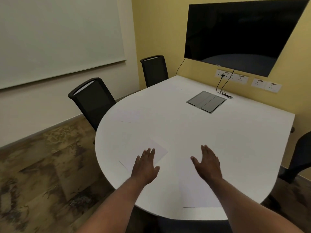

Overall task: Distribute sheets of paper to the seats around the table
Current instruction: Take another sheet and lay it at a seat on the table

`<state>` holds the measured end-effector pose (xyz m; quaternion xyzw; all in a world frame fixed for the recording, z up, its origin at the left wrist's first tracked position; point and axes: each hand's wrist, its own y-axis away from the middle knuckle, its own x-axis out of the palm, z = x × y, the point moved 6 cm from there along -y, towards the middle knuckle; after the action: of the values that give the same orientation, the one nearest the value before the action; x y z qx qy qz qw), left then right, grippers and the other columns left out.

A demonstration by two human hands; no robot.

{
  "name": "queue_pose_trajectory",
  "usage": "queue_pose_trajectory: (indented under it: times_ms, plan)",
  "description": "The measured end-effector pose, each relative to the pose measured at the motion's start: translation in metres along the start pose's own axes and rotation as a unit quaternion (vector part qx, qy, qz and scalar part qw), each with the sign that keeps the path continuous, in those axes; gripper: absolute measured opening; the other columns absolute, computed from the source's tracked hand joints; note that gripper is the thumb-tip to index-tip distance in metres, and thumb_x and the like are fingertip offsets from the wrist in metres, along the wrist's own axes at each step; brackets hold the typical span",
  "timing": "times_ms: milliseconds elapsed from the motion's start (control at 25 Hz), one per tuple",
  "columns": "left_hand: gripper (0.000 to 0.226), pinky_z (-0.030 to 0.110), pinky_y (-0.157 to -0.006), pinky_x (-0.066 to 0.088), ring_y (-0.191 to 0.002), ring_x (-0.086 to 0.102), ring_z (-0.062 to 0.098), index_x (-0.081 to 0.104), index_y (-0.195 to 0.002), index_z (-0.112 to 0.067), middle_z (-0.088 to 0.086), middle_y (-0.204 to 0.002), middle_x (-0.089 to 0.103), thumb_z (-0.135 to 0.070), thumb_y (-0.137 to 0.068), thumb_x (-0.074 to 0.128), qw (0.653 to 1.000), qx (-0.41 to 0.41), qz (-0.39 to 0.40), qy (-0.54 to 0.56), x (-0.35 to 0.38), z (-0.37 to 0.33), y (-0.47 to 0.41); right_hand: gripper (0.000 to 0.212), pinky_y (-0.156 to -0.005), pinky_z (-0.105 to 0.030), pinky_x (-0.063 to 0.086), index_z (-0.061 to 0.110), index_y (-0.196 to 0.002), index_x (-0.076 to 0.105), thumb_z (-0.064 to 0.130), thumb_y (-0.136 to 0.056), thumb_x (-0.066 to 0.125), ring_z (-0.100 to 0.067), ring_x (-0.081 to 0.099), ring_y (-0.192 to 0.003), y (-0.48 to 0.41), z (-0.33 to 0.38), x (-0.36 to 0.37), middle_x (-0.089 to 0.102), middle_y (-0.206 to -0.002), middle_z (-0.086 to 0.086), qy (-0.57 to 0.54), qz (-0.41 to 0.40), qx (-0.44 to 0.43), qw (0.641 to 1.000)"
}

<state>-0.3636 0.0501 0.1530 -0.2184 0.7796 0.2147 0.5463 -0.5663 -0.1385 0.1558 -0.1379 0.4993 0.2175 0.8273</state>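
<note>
A white table [193, 130] with a rounded near end fills the middle of the view. My left hand [145, 165] lies flat, fingers apart, on a white sheet [151, 151] near the table's left front edge. My right hand [207, 163] hovers open over the top of another sheet [197, 192] at the front edge. A faint third sheet [127, 115] lies in front of the near black chair [92, 96]. A fourth, barely visible sheet [170, 88] lies by the far black chair [154, 70].
A grey cable hatch [206, 102] is set into the tabletop, with a black cord [223, 91] running to wall sockets [231, 76]. A dark screen [242, 34] hangs on the yellow wall. Another dark chair [301, 153] stands at the right edge. A whiteboard [57, 37] covers the left wall.
</note>
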Motion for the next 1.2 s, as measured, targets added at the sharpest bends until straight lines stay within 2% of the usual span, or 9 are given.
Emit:
queue_pose_trajectory:
  times_ms: [120,360,640,880,1200]
  plan:
    - [0.078,0.042,-0.126,0.008,-0.156,0.001,0.017,0.003,-0.161,-0.021,0.001,-0.169,0.004,-0.045,-0.099,0.044,1.0,0.011,0.013,0.018,-0.015,0.047,0.004,0.075,-0.124,-0.045,0.012,0.017,-0.157,0.021,0.05,-0.096,0.049,-0.017,0.013,-0.153,0.01,0.031,0.004,0.019,-0.166,-0.001,-0.012,-0.032,0.031,0.999]
    - [0.077,0.042,-0.126,0.01,-0.156,0.004,0.017,0.007,-0.161,-0.021,0.0,-0.169,0.007,-0.047,-0.099,0.045,0.999,0.023,0.016,0.043,-0.036,0.125,-0.011,0.074,-0.124,-0.044,0.012,0.018,-0.157,0.021,0.05,-0.096,0.049,-0.016,0.013,-0.153,0.028,0.092,0.041,0.019,-0.166,0.0,-0.01,-0.033,0.055,0.998]
    - [0.078,0.042,-0.125,0.012,-0.156,0.005,0.016,0.007,-0.161,-0.021,0.0,-0.169,0.008,-0.051,-0.099,0.044,0.996,0.049,0.062,0.027,-0.021,0.168,-0.077,0.073,-0.124,-0.044,0.01,0.019,-0.157,0.02,0.051,-0.097,0.046,-0.016,0.012,-0.153,0.018,0.108,0.108,0.018,-0.166,0.001,-0.011,-0.025,0.105,0.994]
    - [0.08,0.042,-0.125,0.015,-0.156,0.007,0.017,0.007,-0.161,-0.021,0.001,-0.169,0.009,-0.052,-0.098,0.045,0.992,0.07,0.103,0.004,-0.003,0.203,-0.163,0.073,-0.125,-0.043,0.008,0.019,-0.157,0.019,0.05,-0.098,0.046,-0.016,0.012,-0.153,-0.024,0.113,0.156,0.017,-0.166,0.001,-0.022,-0.024,0.162,0.986]
    - [0.08,0.042,-0.123,0.019,-0.155,0.011,0.018,0.01,-0.161,-0.019,0.002,-0.168,0.013,-0.051,-0.097,0.047,0.984,0.093,0.154,0.004,0.012,0.222,-0.227,0.073,-0.124,-0.043,0.014,0.016,-0.156,0.023,0.049,-0.096,0.05,-0.018,0.016,-0.152,-0.062,0.14,0.197,0.022,-0.165,-0.002,-0.055,-0.03,0.223,0.973]
